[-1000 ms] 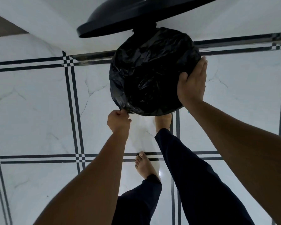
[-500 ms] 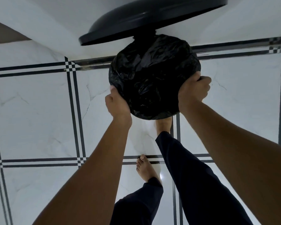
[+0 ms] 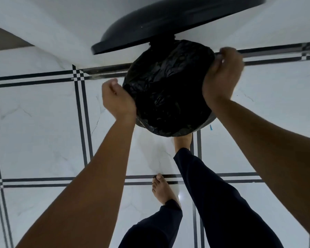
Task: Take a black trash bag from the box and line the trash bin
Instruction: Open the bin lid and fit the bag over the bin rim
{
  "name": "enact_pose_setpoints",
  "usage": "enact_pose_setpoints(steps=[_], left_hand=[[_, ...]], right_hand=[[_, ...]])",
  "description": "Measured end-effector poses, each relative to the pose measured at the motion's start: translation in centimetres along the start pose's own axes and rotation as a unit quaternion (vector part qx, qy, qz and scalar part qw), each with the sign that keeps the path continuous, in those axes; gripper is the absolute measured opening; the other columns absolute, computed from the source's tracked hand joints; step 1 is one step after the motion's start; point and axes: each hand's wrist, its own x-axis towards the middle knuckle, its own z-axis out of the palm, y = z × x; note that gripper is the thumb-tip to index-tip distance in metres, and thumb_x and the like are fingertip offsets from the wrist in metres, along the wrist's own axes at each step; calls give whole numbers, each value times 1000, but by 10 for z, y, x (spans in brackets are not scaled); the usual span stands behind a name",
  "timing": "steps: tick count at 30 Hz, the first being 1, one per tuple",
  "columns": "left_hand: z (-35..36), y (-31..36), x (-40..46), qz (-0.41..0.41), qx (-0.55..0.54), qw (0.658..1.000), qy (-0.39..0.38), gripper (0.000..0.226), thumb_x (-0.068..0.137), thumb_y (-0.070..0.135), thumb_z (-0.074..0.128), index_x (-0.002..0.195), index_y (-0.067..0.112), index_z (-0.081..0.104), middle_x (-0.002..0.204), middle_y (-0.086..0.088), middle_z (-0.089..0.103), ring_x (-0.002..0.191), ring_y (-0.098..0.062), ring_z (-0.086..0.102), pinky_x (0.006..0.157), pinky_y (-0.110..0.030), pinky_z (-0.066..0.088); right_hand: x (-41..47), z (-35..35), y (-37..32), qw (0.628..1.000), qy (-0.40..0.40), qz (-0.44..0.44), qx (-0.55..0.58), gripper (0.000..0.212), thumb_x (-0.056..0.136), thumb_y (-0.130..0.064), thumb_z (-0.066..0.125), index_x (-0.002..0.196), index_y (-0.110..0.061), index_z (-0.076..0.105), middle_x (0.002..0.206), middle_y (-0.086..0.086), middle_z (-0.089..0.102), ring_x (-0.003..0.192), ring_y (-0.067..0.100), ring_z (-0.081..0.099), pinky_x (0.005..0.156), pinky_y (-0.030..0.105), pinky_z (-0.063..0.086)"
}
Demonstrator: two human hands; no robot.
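Head view, looking straight down: the round trash bin (image 3: pixel 207 120) stands on the white marble floor (image 3: pixel 43 131) close to the wall (image 3: pixel 61 24), just beside the black tile lines that run along the wall's foot. Its black lid (image 3: pixel 168 18) is tipped up behind it. The black trash bag (image 3: pixel 168 90) fills the bin's mouth and is folded over the rim, crumpled and glossy; only a sliver of the bin's wall shows at the lower right edge.

The left hand (image 3: pixel 117 98) is clenched into a fist against the bag's left edge, its grip closed on the plastic at the rim. Half a second ago it sat lower on that same side, and a second ago it was pinching the plastic at the near-left bottom of the rim, so it has climbed round the rim toward the wall.

The right hand (image 3: pixel 222 72) is blurred with motion, fingers (image 3: pixel 224 52) curled over the bag's far-right edge, grip closed on the plastic there. A second ago it lay flat and open against the right side; half a second ago it had closed lower down; now it is up near the lid's hinge side.

One bare foot (image 3: pixel 183 142) sits tucked under the bin's near edge, the other foot (image 3: pixel 162 189) further back on the floor, dark trouser legs (image 3: pixel 213 194) below.
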Motion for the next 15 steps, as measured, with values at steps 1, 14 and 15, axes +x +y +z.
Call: enact_pose_setpoints(steps=[1,14,15], left_hand=[[7,9,-6,24,6,999,-40,29,104,22,42,112,14,68,102,3,67,93,-11,58,86,-26,47],[60,32,39,-19,155,970,-186,52,105,42,27,79,11,60,89,-9,68,97,-31,66,88,-39,52],[61,34,42,-27,154,969,-191,46,104,36,30,76,10,56,84,-8,64,95,-31,64,83,-38,49]], right_hand=[[-1,7,-7,996,-41,-84,-8,38,99,-22,37,121,-4,63,119,15,65,113,34,57,95,35,38],[51,54,-45,970,-173,-31,-168,52,105,-42,24,120,-10,63,122,14,66,117,36,57,89,41,38],[53,54,-45,971,-172,-24,-165,52,104,-39,24,116,-10,65,120,14,68,114,35,59,84,39,37]])
